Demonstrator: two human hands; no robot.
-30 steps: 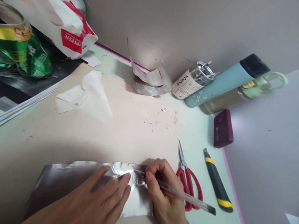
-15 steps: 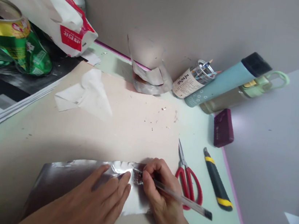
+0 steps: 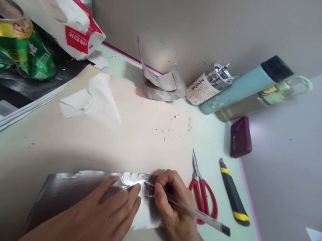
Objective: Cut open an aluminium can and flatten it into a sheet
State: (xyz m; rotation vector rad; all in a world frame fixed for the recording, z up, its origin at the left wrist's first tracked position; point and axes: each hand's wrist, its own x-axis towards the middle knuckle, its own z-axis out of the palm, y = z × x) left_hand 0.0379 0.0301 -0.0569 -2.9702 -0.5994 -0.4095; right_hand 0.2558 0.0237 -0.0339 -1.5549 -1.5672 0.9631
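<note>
A shiny silver metal sheet lies at the near side of the work surface, with dents and small marks by its far edge. My left hand rests flat on it, fingers spread and pressing it down. In my right hand is a clear pen with a dark end cap, pinched between thumb and fingers. Its tip touches the sheet just right of my left fingertips. Beyond my right hand lie red-handled scissors, blades pointing away.
A utility knife lies right of the scissors. Further back are a maroon box, two bottles, a pen-filled can and a cut silver piece. Crumpled tissue, a crushed green can and a white-red bag occupy the left.
The pen has shifted very slightly, its rear end a little further right and its tip still on the sheet. My left hand stays in place.
</note>
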